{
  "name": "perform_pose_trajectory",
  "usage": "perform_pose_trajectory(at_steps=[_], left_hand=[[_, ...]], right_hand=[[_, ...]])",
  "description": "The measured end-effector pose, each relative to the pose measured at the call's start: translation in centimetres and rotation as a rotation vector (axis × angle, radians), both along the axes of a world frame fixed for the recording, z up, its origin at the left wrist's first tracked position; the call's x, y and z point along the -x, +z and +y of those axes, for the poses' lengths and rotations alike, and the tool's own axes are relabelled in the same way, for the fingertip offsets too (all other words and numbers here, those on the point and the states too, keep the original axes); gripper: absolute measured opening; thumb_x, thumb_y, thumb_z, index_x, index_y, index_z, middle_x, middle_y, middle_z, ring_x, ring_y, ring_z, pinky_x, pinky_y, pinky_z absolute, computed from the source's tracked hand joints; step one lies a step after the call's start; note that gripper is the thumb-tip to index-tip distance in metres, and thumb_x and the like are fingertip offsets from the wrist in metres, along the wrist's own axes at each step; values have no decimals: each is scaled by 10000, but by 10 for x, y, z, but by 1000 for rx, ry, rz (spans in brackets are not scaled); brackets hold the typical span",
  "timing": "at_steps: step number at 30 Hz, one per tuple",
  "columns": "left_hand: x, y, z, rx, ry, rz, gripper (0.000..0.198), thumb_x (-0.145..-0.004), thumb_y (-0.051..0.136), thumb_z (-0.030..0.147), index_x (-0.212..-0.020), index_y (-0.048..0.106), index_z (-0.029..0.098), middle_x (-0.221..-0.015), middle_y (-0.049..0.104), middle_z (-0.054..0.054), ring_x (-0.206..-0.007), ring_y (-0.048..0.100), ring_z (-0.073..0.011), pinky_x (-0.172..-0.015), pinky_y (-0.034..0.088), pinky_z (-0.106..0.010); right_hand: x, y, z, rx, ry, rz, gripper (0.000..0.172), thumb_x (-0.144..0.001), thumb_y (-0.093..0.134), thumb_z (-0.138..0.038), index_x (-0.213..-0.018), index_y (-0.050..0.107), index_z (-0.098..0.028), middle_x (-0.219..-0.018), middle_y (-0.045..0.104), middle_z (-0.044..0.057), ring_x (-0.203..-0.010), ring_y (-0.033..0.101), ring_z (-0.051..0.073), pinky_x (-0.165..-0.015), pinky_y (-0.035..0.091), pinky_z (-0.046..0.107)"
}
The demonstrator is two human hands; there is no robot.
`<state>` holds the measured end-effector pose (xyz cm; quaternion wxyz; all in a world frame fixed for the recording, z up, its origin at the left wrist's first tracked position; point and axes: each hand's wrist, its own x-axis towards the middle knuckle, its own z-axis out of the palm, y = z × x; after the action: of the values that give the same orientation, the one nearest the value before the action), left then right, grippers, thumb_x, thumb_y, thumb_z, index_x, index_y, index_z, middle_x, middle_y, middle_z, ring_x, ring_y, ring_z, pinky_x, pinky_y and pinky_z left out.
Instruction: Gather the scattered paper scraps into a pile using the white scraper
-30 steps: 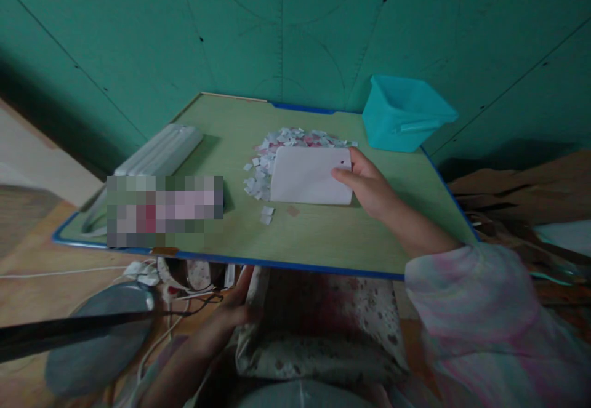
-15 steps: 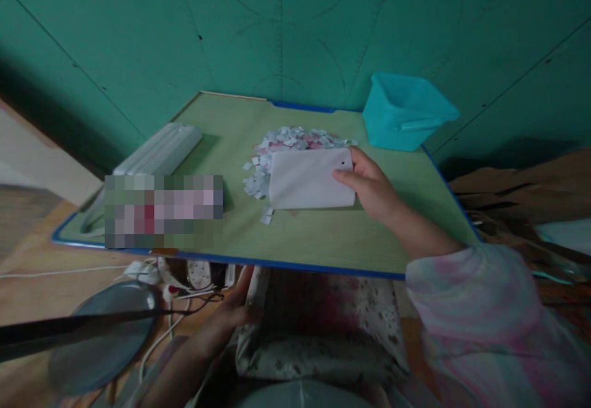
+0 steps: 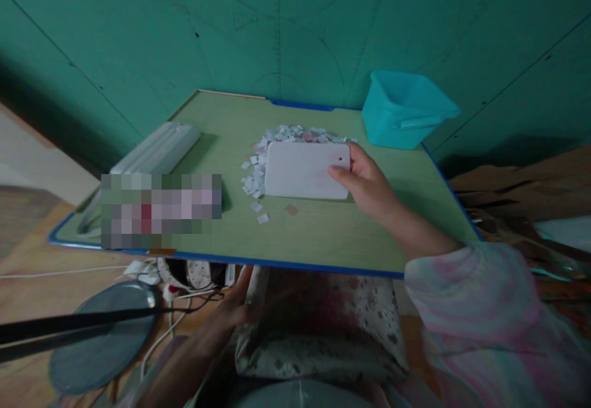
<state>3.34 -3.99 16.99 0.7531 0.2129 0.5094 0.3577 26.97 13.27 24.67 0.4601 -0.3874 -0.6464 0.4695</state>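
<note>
My right hand is closed on the right end of a flat white plastic scraper with a small hole in one corner, thumb on top. It sits over the near side of a heap of small paper pieces, hiding part of them. Two loose pieces lie in front, to the left. Below the table's front edge, my left hand is closed at the left edge of a patterned cloth, which sags open over my lap. Its fingertips are partly hidden under the table.
On the green tabletop stand a turquoise bin at back right and a white packet at left, beside a pixelated patch. A round grey lid-like object, cables and a power strip lie below. Brown cardboard is at right.
The scraper in my right hand has moved slightly away from me and left. A small brown patch and a paper piece on the tabletop have come into view. My left hand stays put.
</note>
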Motion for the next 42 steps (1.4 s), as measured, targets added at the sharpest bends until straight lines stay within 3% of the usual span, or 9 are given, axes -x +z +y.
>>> perform_pose_trajectory(at_steps=[5,9,12,17,23,28,33,37,42], left_hand=[[1,-1,0,-1,-34,-17,1073,-548,679,211,-1559,327,276,-1466,648,22,-1498,370,-308,-1208,336,-420],[3,-5,-1,3,-9,-31,1085,-544,673,202,-1563,312,283,-1570,537,40,-1519,326,-294,-1232,284,-425],[4,-9,-3,-15,21,-18,1041,-536,678,188,-1530,378,272,-1614,472,53,-1541,274,-244,-1243,234,-350],[5,-11,-4,-26,25,-28,979,-548,678,167,-1492,453,303,-1580,518,77,-1535,291,-268,-1217,294,-365],[7,-16,-4,-88,3,35,984,-548,683,195,-1505,463,261,-1544,571,20,-1464,420,-316,-1123,426,-374],[6,-16,-3,-128,31,52,848,-523,680,174,-1356,635,329,-1513,595,78,-1495,362,-318,-1172,360,-381],[5,-11,-3,-45,10,-41,980,-546,698,170,-1487,480,339,-1503,609,59,-1471,408,-330,-1197,345,-441],[6,-15,-4,-57,2,-61,1005,-560,693,178,-1515,418,329,-1590,505,77,-1535,290,-264,-1211,324,-359],[5,-17,-3,-38,-5,-74,1041,-553,696,200,-1534,366,297,-1600,501,10,-1540,270,-320,-1183,380,-430]], right_hand=[[-4,-4,6,58,65,19,286,-735,637,-295,-1003,541,-267,-994,719,1,-994,679,227,-928,551,424],[-11,0,7,121,3,-27,235,-712,608,-259,-937,542,-248,-918,693,-8,-899,666,213,-837,555,385],[-11,2,7,117,-49,-20,254,-719,578,-249,-970,541,-251,-958,692,-5,-941,656,217,-855,543,390],[-5,2,6,137,21,-7,283,-701,625,-274,-968,535,-241,-944,694,-1,-942,645,207,-860,532,372],[-12,6,4,230,-10,-20,210,-655,606,-234,-856,546,-232,-789,633,-18,-709,584,154,-618,451,265],[-12,5,7,186,-42,36,249,-663,625,-235,-902,555,-240,-809,636,-28,-756,588,154,-648,457,258],[-8,4,4,277,29,5,251,-613,654,-242,-838,543,-228,-746,616,-36,-669,554,134,-614,435,255],[-9,6,0,390,93,-4,285,-576,664,-262,-833,545,-228,-747,625,-24,-640,541,138,-595,417,269],[-14,4,8,258,-105,44,316,-597,639,-264,-893,533,-236,-799,625,-28,-741,565,155,-664,428,280]])
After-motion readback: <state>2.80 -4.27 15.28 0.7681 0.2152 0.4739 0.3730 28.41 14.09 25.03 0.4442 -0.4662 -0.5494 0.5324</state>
